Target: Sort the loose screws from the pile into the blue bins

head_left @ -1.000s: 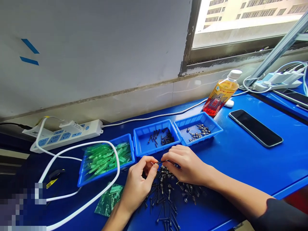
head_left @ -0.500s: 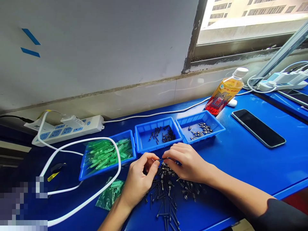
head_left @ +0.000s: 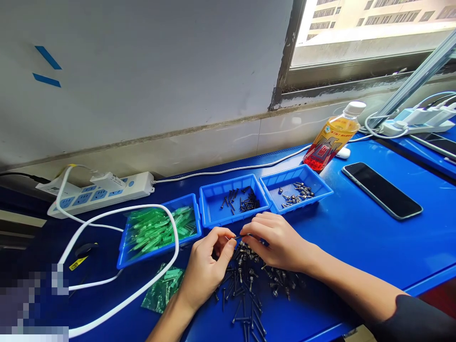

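A dark screw [head_left: 238, 237] spans the small gap between my two hands, just in front of the middle tray. My left hand [head_left: 210, 261] pinches one end of it between thumb and forefinger. The other end sits in the fingertips of my right hand [head_left: 272, 240]. Beneath and in front of my hands spreads a loose pile of screws [head_left: 245, 289], long dark ones mixed with short silvery ones. Dark screws lie in the middle blue tray [head_left: 213, 219]; short silvery screws are in the right blue tray [head_left: 322, 192].
A third blue tray [head_left: 123, 259] holds green bagged pieces, with a small green bag [head_left: 160, 289] before it. A white cable [head_left: 176, 237] loops over that side. Behind stand a power strip [head_left: 103, 194] and a drink bottle [head_left: 331, 137]. A phone [head_left: 383, 190] lies right.
The view has shifted very slightly. Both hands stay in almost the same place, still pinching the screw between them.
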### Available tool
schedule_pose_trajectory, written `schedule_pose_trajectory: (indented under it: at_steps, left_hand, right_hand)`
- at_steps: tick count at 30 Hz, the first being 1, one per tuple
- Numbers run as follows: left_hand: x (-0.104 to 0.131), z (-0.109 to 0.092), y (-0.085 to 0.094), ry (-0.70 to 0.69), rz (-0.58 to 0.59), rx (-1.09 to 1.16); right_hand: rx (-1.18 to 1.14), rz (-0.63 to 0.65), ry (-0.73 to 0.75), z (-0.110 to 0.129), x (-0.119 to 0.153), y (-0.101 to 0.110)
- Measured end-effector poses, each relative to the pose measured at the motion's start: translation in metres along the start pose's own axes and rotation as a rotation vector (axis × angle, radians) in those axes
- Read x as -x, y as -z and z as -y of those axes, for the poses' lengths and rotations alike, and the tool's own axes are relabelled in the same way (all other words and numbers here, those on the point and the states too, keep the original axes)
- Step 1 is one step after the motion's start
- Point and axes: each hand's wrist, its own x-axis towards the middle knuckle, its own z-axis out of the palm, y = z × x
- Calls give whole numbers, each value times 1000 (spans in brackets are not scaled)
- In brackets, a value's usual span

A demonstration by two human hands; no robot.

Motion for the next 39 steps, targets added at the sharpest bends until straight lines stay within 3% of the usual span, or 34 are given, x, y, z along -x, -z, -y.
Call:
schedule_pose_trajectory:
  at_steps: [39]
  left_hand:
    - [1,-1,0,25,9,-5]
  right_hand:
    - [1,15,-8,-1,0,-1]
